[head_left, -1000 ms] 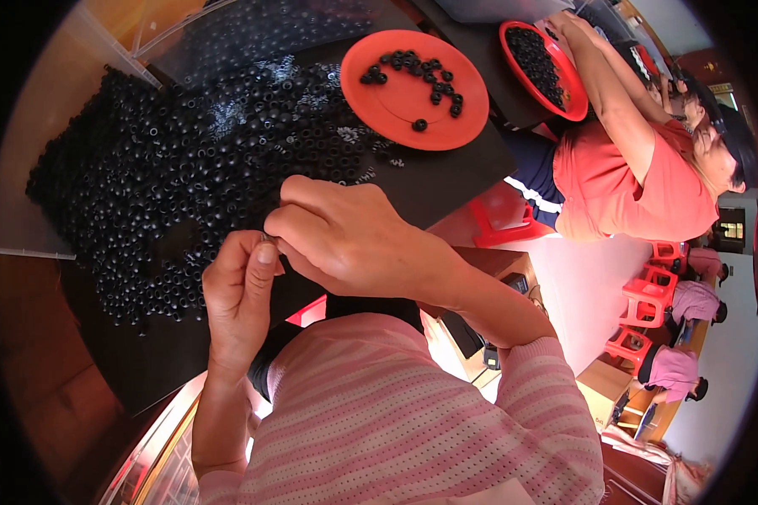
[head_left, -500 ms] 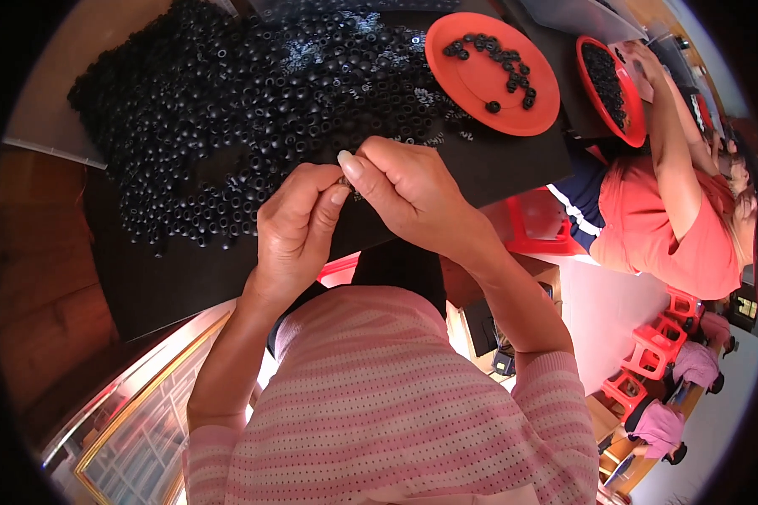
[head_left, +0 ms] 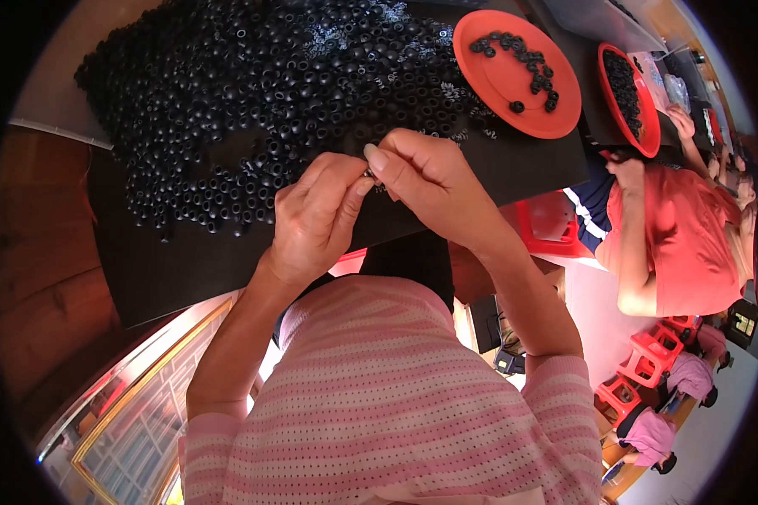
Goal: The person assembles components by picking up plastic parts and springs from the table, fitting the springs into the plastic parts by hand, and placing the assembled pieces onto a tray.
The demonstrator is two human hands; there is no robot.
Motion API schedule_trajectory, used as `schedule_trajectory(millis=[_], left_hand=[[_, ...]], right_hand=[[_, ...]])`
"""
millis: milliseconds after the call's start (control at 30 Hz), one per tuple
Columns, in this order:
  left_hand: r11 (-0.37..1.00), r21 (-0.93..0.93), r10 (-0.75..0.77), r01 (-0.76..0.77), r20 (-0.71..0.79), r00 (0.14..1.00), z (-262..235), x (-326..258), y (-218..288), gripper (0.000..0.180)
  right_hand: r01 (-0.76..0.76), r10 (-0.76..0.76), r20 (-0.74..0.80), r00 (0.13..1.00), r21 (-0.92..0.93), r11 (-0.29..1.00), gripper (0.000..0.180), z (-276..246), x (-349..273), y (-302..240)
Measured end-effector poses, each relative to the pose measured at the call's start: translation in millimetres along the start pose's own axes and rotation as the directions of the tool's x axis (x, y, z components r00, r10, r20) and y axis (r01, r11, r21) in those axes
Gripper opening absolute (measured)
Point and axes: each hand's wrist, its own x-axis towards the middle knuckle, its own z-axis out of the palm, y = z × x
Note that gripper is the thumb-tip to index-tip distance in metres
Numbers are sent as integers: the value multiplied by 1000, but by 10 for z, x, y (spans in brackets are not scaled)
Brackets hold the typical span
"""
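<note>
My left hand (head_left: 316,215) and my right hand (head_left: 434,181) meet fingertip to fingertip over the near side of the dark table. Both are closed in a pinch. Between them is something small and dark, mostly covered by the fingers, so its kind does not show. Just beyond the hands spreads a wide heap of small round black pieces with holes (head_left: 227,93). Several small silvery coiled springs (head_left: 328,38) lie on and beside the heap.
A red plate (head_left: 556,118) with several black pieces stands at the far right. Past it is another red plate (head_left: 648,139) full of dark pieces, near a person in a red shirt (head_left: 691,236). Red stools (head_left: 651,353) and other seated people are farther right.
My two hands stay pinched together, appearing slightly farther right, as the whole view has shifted a little. The person in red has drawn one arm down from the far plate.
</note>
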Motion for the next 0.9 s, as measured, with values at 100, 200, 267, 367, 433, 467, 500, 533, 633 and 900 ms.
schedule_trajectory(millis=[100,200,267,367,433,467,500,533,633,900], left_hand=[[998,-14,-64,64,22,998,0,2,13,6],[983,-80,-163,167,46,985,6,-18,27,7],[964,-136,-222,229,61,973,8,-30,76,11],[688,-439,-531,578,237,813,-67,41,211,19],[391,-533,-633,750,436,640,-126,120,236,21],[391,-534,-637,750,432,639,-135,138,212,21],[421,-496,-647,760,423,635,-141,161,174,21],[448,-458,-654,768,418,630,-142,180,148,21],[687,-291,-606,665,275,746,-234,179,155,21],[815,-197,-487,545,277,828,-458,-341,215,12]], right_hand=[[74,-76,-31,997,-73,995,31,14,6,60],[110,-120,-58,991,-156,982,25,43,-4,67],[265,-309,-67,949,-363,893,22,51,6,71],[288,-339,-68,938,-391,874,18,40,-10,67],[303,-359,-63,931,-413,859,17,-1,-15,84],[319,-381,-59,923,-436,842,17,-29,-14,93],[322,-381,-55,923,-433,842,17,-62,-10,104],[319,-402,-48,915,-526,789,17,-114,-7,122],[309,-430,-24,902,-660,685,16,-224,33,186],[221,-342,32,939,-820,528,18,-189,-27,55]])
